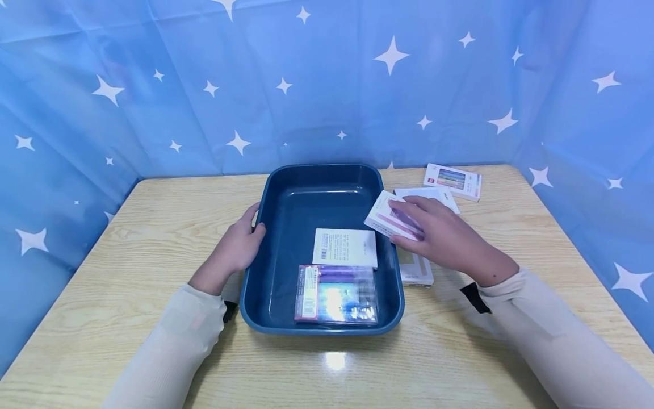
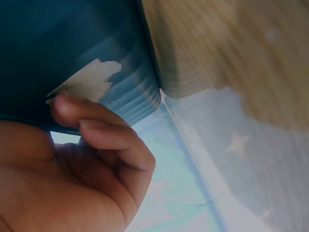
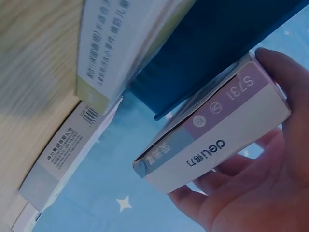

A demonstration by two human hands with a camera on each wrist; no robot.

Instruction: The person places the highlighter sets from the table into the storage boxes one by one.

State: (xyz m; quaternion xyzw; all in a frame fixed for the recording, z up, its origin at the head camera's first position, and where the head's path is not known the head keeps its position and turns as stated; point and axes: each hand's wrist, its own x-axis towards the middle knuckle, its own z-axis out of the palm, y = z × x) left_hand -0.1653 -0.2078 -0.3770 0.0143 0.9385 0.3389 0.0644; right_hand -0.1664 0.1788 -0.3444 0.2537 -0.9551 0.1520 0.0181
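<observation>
A dark blue plastic tray [image 1: 283,272] sits mid-table. My left hand [image 1: 236,244] holds its left rim; in the left wrist view curled fingers [image 2: 116,140] lie against the outer wall [image 2: 130,58], beside a torn sticker patch. Over the tray's right rim, my right hand [image 1: 434,233] grips a white and purple highlighter box [image 1: 387,218], tilted. The right wrist view shows "deli" and "S731" on that box [image 3: 212,130]. Inside the tray lie a white box [image 1: 344,247], printed side up, and a clear pack of coloured pens [image 1: 337,298] nearer the front.
Right of the tray lie a white box [image 1: 444,196] behind my right hand and another box [image 1: 418,272] partly under it. Farther back right is a white box with a window of coloured pens [image 1: 452,180]. A blue starred curtain [image 1: 317,85] borders the wooden table [image 1: 168,238].
</observation>
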